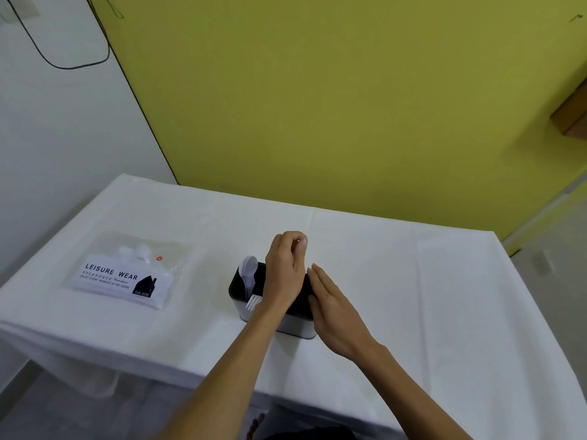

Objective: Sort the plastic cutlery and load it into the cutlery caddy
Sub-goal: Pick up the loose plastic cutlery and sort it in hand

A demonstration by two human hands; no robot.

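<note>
Cutlery caddy [241,289], beneath both hands, holds spoons [248,270] and forks [254,302]; left hand [284,274] loosely curled, seemingly empty; right hand [333,308] flat, steadying; fetch bagged cutlery [127,269] leftward, keeping types separate.
</note>
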